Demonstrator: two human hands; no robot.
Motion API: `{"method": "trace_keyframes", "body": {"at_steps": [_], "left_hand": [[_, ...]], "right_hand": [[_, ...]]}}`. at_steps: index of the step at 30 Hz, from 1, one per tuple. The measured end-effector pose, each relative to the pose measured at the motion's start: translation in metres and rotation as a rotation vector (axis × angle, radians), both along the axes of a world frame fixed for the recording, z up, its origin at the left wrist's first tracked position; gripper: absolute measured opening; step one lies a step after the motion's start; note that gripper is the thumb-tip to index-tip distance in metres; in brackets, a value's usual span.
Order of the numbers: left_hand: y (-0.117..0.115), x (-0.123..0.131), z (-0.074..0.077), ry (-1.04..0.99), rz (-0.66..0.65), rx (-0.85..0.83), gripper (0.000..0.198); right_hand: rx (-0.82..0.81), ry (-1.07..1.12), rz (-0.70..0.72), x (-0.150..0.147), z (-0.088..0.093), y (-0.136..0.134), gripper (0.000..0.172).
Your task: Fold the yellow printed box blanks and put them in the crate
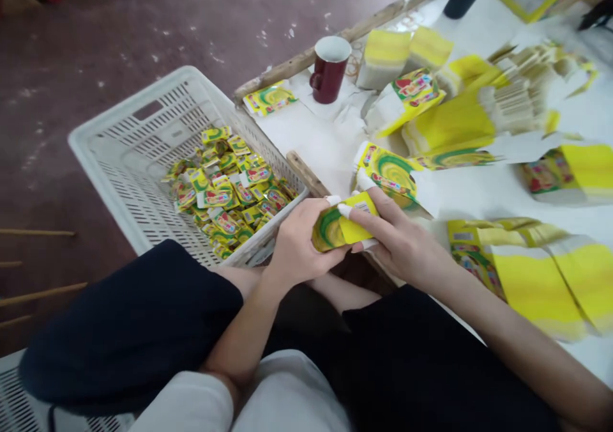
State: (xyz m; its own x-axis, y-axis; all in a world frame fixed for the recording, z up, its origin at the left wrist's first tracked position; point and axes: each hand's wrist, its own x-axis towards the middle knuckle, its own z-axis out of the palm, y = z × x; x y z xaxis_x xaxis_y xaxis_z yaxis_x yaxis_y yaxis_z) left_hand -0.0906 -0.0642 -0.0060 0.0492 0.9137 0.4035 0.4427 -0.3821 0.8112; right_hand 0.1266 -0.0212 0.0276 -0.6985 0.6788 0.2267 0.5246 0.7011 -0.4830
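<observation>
Where the white-topped table (297, 125) fills the right side of the frame, the white slatted crate (129, 108) stands just beside its edge at left of centre. Yellow flattened cartons (536, 278) lie in overlapping rows at lower right; a dark red mug (330, 77) stands upright at upper centre. The left hand (301, 240) has its fingers curled closed about the left end of a small yellow carton (330, 231) just below the centre of the frame; the right hand (405, 237) pinches the opposite end, index finger laid along the upper face. The carton is judged light, of thin printed card, stiff along its folds but easily dented on the flat faces, with a smooth, mildly slippery finish. Best hold: the 2 ends or folded edges, with light pressure. Its contents, if any, cannot be told. Small yellow-and-green packets (230, 192) are heaped in the crate; their multicoloured lettering is too small and blurred to read, and no brand can be confirmed. White coverings (343, 210) show on several fingertips. The carton's upper face bears 1 barcode (363, 207), digits illegible, beside a green swirl.
</observation>
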Motion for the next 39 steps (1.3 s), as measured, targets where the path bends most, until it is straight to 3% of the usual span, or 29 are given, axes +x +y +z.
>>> {"method": "trace_keyframes", "body": {"at_steps": [6,9,12,16,19,23,29,31,34,37,39], "left_hand": [[-0.003,0.002,0.001,0.043,0.008,-0.004,0.069],[-0.005,0.013,-0.004,0.021,0.060,-0.006,0.066],[0.000,0.017,-0.012,-0.347,0.204,-0.047,0.073],[0.015,0.011,-0.017,-1.066,0.475,-0.176,0.061],[0.022,0.009,-0.016,-1.342,0.555,-0.450,0.048],[0.018,0.018,-0.011,-1.418,0.434,-0.561,0.031],[0.014,0.030,-0.011,-1.322,0.246,-0.589,0.047],[0.013,0.036,-0.015,-1.284,0.146,-0.620,0.056],[0.008,0.047,-0.020,-1.248,0.003,-0.613,0.068],[0.001,0.051,-0.022,-1.133,0.075,-0.522,0.063],[-0.005,0.050,-0.021,-1.028,0.166,-0.457,0.061]], "right_hand": [[-0.111,0.106,0.094,0.005,0.007,0.006,0.027],[-0.175,0.242,-0.008,-0.001,-0.002,0.004,0.047],[-0.206,0.334,-0.156,0.000,-0.010,0.011,0.066],[0.009,0.161,-0.549,0.029,-0.020,0.036,0.041],[0.054,0.020,-0.703,0.051,-0.031,0.051,0.037],[0.003,-0.041,-0.719,0.059,-0.040,0.060,0.031],[-0.069,0.026,-0.775,0.045,-0.019,0.051,0.031],[-0.117,0.141,-0.730,0.036,-0.007,0.040,0.031],[-0.241,0.219,-0.436,0.017,0.007,0.021,0.026],[-0.411,0.231,-0.128,-0.003,0.011,0.004,0.020],[-0.531,0.354,-0.047,-0.013,0.008,-0.002,0.018]]}}
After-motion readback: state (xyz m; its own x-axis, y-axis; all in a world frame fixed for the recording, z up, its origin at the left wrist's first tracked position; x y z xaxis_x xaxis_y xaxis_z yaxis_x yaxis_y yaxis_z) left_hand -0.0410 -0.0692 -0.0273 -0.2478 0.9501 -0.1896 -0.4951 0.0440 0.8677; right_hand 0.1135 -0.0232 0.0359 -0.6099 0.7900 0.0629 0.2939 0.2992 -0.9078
